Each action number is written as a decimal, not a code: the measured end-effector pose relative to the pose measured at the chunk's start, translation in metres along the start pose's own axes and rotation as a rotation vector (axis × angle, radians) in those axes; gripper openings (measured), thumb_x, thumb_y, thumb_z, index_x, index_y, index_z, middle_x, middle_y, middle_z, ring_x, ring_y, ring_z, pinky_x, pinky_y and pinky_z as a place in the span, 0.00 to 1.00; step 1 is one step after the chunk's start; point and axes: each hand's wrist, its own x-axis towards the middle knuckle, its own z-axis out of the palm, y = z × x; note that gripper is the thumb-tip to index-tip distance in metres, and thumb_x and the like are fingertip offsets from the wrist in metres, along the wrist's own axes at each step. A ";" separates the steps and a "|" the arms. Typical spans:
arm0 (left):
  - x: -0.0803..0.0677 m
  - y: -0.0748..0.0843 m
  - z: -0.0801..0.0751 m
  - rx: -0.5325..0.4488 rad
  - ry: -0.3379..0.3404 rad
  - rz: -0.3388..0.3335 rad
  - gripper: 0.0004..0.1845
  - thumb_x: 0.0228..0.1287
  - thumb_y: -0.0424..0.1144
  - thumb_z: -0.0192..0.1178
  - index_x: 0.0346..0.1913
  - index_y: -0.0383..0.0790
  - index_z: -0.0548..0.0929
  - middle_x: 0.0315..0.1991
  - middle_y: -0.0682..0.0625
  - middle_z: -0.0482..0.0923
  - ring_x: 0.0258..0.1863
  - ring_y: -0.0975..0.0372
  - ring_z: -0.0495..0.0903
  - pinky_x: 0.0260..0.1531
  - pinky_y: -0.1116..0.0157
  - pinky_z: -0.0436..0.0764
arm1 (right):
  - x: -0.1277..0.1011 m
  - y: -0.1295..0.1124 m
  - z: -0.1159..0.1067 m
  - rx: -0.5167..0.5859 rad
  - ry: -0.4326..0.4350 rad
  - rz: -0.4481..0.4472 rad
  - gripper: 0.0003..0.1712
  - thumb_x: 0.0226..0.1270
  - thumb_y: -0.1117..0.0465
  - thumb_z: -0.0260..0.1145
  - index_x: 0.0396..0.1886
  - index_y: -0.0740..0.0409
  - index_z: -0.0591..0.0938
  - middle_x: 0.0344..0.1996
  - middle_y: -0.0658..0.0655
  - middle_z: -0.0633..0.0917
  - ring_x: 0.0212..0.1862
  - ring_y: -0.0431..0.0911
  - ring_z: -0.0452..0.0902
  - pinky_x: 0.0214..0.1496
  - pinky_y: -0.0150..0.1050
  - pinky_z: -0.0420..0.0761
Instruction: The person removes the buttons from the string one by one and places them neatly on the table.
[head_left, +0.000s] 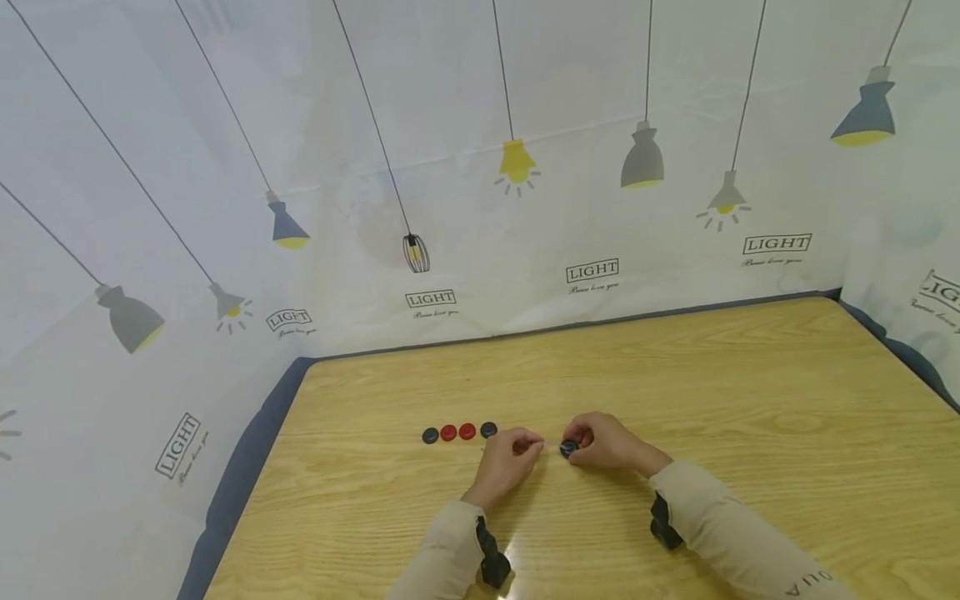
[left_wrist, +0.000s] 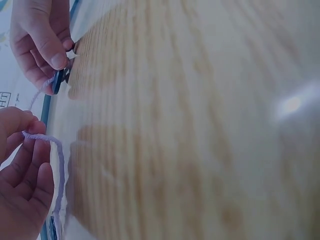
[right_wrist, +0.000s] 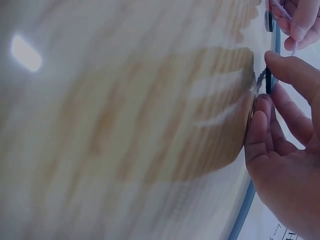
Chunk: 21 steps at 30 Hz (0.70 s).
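Note:
My right hand (head_left: 576, 445) pinches a small dark button (head_left: 568, 448) just above the wooden table (head_left: 750, 400). A pale lilac thread (head_left: 551, 445) runs from the button to my left hand (head_left: 534, 443), which pinches its other end. In the left wrist view the thread (left_wrist: 59, 160) loops over my left fingers (left_wrist: 35, 127) and leads up to the button (left_wrist: 58, 81), which my right hand (left_wrist: 55, 62) holds. In the right wrist view the button (right_wrist: 269, 85) shows edge-on between my right thumb and fingers (right_wrist: 262, 107).
A row of buttons lies left of my hands: a dark one (head_left: 430, 435), two red ones (head_left: 448, 432) (head_left: 467, 431) and another dark one (head_left: 488, 430). A lamp-printed white sheet (head_left: 450, 167) walls in the table at the back and on both sides.

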 end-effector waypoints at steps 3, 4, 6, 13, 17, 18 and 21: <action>0.000 0.000 0.000 -0.003 0.000 -0.003 0.06 0.58 0.37 0.58 0.34 0.40 0.84 0.28 0.54 0.80 0.27 0.68 0.75 0.29 0.72 0.74 | 0.000 0.001 0.000 -0.010 0.010 -0.002 0.11 0.47 0.67 0.69 0.33 0.64 0.80 0.28 0.52 0.79 0.29 0.40 0.72 0.31 0.33 0.73; 0.000 0.001 0.000 -0.006 -0.001 -0.005 0.06 0.58 0.37 0.58 0.35 0.40 0.84 0.28 0.54 0.80 0.27 0.68 0.75 0.29 0.72 0.74 | 0.001 0.001 0.000 -0.015 0.012 -0.002 0.12 0.47 0.66 0.69 0.33 0.64 0.80 0.28 0.52 0.80 0.30 0.41 0.72 0.31 0.33 0.73; 0.000 0.002 -0.001 -0.010 -0.004 -0.008 0.06 0.59 0.37 0.58 0.35 0.40 0.84 0.28 0.54 0.80 0.26 0.68 0.75 0.29 0.72 0.74 | 0.001 0.001 0.000 -0.017 0.015 0.001 0.12 0.47 0.66 0.69 0.33 0.64 0.80 0.29 0.52 0.80 0.30 0.41 0.73 0.32 0.33 0.74; -0.001 0.002 -0.002 -0.032 -0.010 -0.018 0.07 0.59 0.37 0.57 0.36 0.37 0.83 0.26 0.54 0.79 0.26 0.68 0.75 0.28 0.72 0.74 | 0.000 -0.003 -0.003 0.039 0.021 -0.012 0.13 0.49 0.67 0.67 0.36 0.68 0.78 0.32 0.57 0.81 0.33 0.45 0.76 0.35 0.35 0.76; -0.001 0.002 -0.002 -0.035 -0.013 -0.022 0.08 0.59 0.37 0.57 0.36 0.36 0.83 0.26 0.54 0.79 0.26 0.67 0.75 0.28 0.72 0.74 | 0.000 -0.003 -0.004 0.074 0.022 -0.022 0.13 0.50 0.68 0.67 0.37 0.68 0.77 0.32 0.58 0.81 0.34 0.47 0.78 0.36 0.35 0.77; -0.001 0.002 -0.002 -0.036 -0.013 -0.022 0.08 0.59 0.37 0.57 0.36 0.36 0.83 0.26 0.54 0.79 0.26 0.67 0.75 0.28 0.72 0.74 | 0.000 -0.003 -0.004 0.084 0.021 -0.026 0.13 0.50 0.69 0.67 0.37 0.68 0.77 0.32 0.59 0.82 0.34 0.47 0.78 0.36 0.35 0.77; -0.001 0.002 -0.002 -0.032 -0.011 -0.023 0.08 0.59 0.37 0.57 0.36 0.37 0.83 0.26 0.54 0.79 0.26 0.67 0.75 0.29 0.72 0.74 | -0.001 -0.003 -0.003 0.107 0.021 -0.031 0.13 0.50 0.69 0.67 0.36 0.68 0.77 0.30 0.59 0.82 0.33 0.47 0.78 0.35 0.35 0.77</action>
